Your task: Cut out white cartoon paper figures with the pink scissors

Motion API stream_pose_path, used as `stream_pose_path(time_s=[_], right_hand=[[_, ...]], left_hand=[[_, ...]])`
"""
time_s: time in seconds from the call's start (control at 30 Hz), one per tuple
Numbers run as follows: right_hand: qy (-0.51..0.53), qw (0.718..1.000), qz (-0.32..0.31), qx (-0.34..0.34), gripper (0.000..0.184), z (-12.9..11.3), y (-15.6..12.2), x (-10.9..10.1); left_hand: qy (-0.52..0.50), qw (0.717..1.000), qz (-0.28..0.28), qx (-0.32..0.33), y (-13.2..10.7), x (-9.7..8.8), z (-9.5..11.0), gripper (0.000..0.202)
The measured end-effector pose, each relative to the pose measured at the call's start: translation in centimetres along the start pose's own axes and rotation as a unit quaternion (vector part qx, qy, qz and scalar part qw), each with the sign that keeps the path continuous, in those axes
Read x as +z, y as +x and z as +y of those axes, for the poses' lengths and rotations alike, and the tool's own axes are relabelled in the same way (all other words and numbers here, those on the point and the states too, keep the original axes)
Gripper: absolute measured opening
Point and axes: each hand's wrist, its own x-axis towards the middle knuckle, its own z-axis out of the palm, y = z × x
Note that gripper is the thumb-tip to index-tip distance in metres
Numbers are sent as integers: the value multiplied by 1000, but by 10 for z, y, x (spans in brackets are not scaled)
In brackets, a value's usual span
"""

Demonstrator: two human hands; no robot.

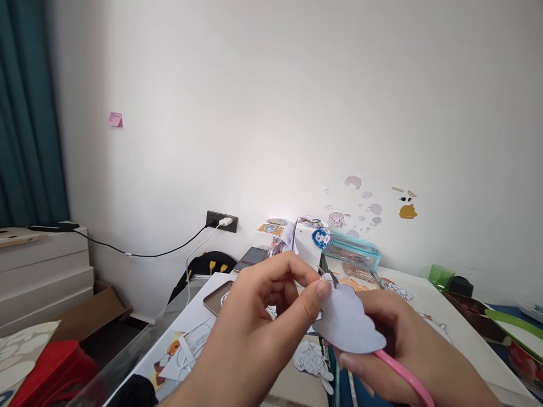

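- Leftmost, a dark teal curtain [29, 113] hangs beside the pale wall [271, 102], above a white drawer unit [44, 268]; a red item [63, 370], not clear in kind, lies below, near an open cardboard box [99, 316].
- A pink sticky note [115, 120] is stuck on the wall.
- A black cable [148, 255] runs from the drawer unit to a black wall socket [217, 216], which also bears a white charger [225, 222].
- A dark smartphone [251, 258] lies at the back of the white table [428, 294].
- The left hand [265, 325] has its thumb and forefinger pinched on the upper left edge of a paper cutout [350, 322].
- This cutout, pale grey with a scalloped edge, is held above the table, between both hands.
- Behind it, pink-handled scissors [405, 373] point upward, their blades showing at its top edge; how far they are parted is hard to tell.
- The right hand [403, 339] is closed around the scissors' handle, partly hidden by the cutout.
- Beyond the hands stands a clear turquoise pencil case [356, 253], with character stickers [337, 219] on the wall above.
- Farthest right, a translucent green cup [441, 277] stands next to a black container [461, 286].
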Motion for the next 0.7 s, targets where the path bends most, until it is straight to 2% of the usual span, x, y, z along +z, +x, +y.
stream_pose_path(time_s=[0.2,0.4,0.47,0.57,0.7], right_hand=[[10,996,75,56,20,-4,-3,12],[14,985,156,70,28,-4,-6,24],[-15,986,149,68,24,-5,-3,25],[-72,991,102,56,11,-7,2,24],[-79,993,87,20,12,-12,5,25]], left_hand=[[19,1000,-7,-11,-2,-2,2,25],[53,999,2,8,-6,-3,1,22],[61,998,4,11,-6,-4,1,21],[63,998,0,15,-6,-6,2,20],[68,998,-7,8,-6,-7,4,19]])
